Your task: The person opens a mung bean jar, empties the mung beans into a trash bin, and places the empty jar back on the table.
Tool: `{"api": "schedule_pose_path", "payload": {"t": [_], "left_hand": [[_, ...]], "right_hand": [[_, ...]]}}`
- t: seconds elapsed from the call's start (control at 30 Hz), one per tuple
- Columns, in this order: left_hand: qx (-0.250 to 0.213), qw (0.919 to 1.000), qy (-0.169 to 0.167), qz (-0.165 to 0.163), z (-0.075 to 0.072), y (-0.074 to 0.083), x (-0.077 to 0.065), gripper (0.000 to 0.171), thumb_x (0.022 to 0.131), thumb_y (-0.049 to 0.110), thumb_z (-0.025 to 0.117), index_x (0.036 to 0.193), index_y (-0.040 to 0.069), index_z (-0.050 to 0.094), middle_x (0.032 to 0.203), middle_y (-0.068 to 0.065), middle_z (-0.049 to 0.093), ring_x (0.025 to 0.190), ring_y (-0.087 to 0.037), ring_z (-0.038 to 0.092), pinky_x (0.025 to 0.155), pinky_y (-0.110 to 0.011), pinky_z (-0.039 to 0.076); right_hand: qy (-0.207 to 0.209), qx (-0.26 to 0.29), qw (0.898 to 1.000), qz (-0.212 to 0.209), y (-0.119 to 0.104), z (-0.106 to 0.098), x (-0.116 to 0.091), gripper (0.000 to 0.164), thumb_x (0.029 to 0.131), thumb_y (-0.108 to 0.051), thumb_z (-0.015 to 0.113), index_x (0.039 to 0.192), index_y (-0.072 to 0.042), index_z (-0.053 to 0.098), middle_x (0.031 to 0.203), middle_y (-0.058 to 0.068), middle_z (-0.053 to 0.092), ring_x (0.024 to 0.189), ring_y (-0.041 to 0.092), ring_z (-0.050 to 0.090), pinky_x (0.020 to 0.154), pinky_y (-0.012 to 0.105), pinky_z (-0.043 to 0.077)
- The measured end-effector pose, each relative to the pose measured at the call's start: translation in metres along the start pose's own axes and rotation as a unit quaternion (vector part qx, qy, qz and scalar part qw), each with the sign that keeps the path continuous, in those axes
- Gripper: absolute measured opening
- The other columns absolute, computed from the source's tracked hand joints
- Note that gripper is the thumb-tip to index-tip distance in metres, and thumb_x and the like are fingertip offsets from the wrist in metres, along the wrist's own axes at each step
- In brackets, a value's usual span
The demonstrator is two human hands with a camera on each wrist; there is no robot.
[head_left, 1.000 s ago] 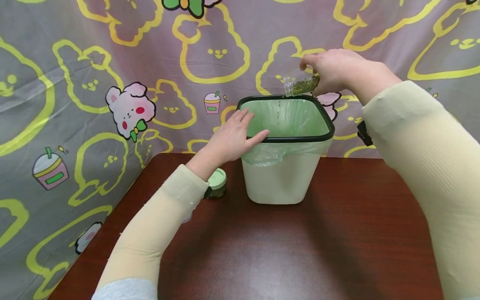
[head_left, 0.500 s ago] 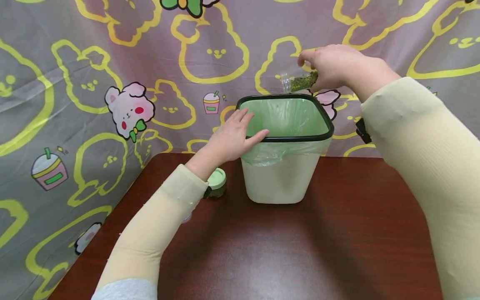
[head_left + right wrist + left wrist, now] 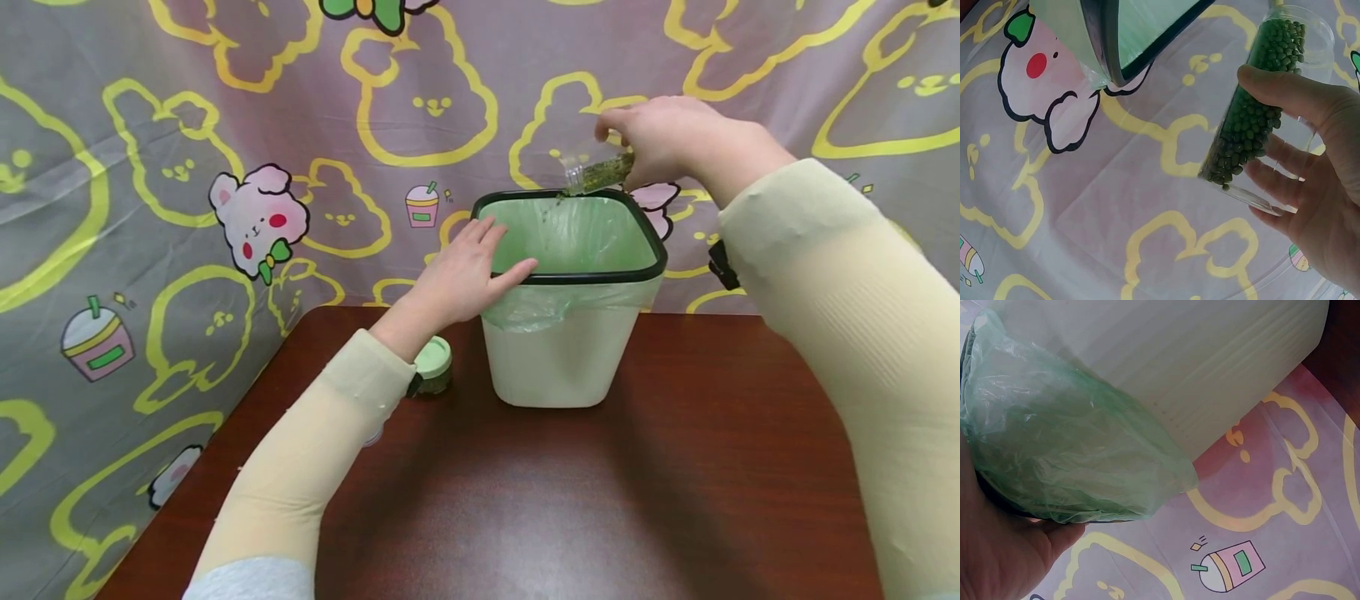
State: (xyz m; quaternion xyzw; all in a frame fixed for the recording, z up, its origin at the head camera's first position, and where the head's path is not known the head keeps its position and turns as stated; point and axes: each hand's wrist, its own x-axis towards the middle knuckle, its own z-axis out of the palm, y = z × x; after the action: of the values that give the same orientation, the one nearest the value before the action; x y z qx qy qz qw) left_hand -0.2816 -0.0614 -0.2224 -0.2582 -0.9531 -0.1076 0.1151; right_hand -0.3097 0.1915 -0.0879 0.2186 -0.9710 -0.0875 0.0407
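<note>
Jar: We find a clear, cylindrical jar (image 3: 598,173) tipped sideways, its mouth over the far rim of the bin.
Beans: Small, round green beans (image 3: 1244,125) lie along the jar's lower side; a few dark specks hang below its mouth.
Progress: We judge the pouring under way and far from done, with a good load of beans left inside; what lies at the bin's bottom we cannot see.
Right hand: The right hand (image 3: 678,143) has thumb and fingers clamped around the jar.
Bin: Beneath stands a pale, tapered bin (image 3: 555,358) with a black rim (image 3: 581,279) and translucent green plastic liner (image 3: 536,308).
Left hand: We see the left hand (image 3: 468,275) resting on the rim, thumb apart from the fingers.
Nearby: A short jar with a pale green lid (image 3: 433,358) stands upright on the glossy, reddish-brown table (image 3: 525,508).
</note>
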Motion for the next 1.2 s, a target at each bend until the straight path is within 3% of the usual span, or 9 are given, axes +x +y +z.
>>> {"api": "schedule_pose_path", "payload": {"t": [0.27,0.53,0.77,1.2], "left_hand": [[-0.002,1.0,0.0,-0.001,-0.0001,-0.0008,-0.0006,0.084,0.095,0.068,0.033,0.149,0.004,0.033,0.157,-0.015,0.022,0.145,-0.028,0.018,0.115,-0.04,0.018],[-0.001,1.0,0.0,-0.001,-0.001,-0.0004,-0.0005,0.084,0.095,0.068,0.033,0.149,0.004,0.034,0.157,-0.015,0.023,0.144,-0.028,0.018,0.115,-0.04,0.019],[-0.002,1.0,0.001,0.0,-0.0007,-0.0001,-0.0002,0.083,0.095,0.067,0.034,0.148,0.003,0.034,0.157,-0.015,0.023,0.144,-0.028,0.018,0.115,-0.039,0.018],[0.001,1.0,-0.005,-0.001,-0.0019,0.0016,-0.0003,0.083,0.095,0.067,0.033,0.149,0.004,0.033,0.157,-0.015,0.022,0.145,-0.028,0.016,0.116,-0.039,0.016]], "right_hand": [[-0.017,-0.002,1.0,0.004,-0.0022,0.0015,0.0028,0.065,0.083,-0.02,0.071,0.136,-0.006,0.037,0.124,0.027,0.051,0.106,0.044,0.052,0.079,0.055,0.042],[0.015,-0.01,1.0,-0.007,-0.0023,-0.0023,0.002,0.069,0.081,-0.023,0.072,0.137,-0.004,0.039,0.122,0.028,0.051,0.107,0.045,0.051,0.081,0.057,0.041],[-0.008,-0.007,1.0,0.002,-0.0027,-0.0017,0.0011,0.067,0.08,-0.021,0.073,0.136,-0.004,0.04,0.117,0.026,0.052,0.103,0.043,0.052,0.079,0.054,0.042],[0.007,-0.013,1.0,-0.004,-0.0006,-0.0025,-0.002,0.064,0.08,-0.016,0.069,0.136,-0.003,0.039,0.119,0.027,0.052,0.103,0.044,0.052,0.076,0.053,0.043]]}}
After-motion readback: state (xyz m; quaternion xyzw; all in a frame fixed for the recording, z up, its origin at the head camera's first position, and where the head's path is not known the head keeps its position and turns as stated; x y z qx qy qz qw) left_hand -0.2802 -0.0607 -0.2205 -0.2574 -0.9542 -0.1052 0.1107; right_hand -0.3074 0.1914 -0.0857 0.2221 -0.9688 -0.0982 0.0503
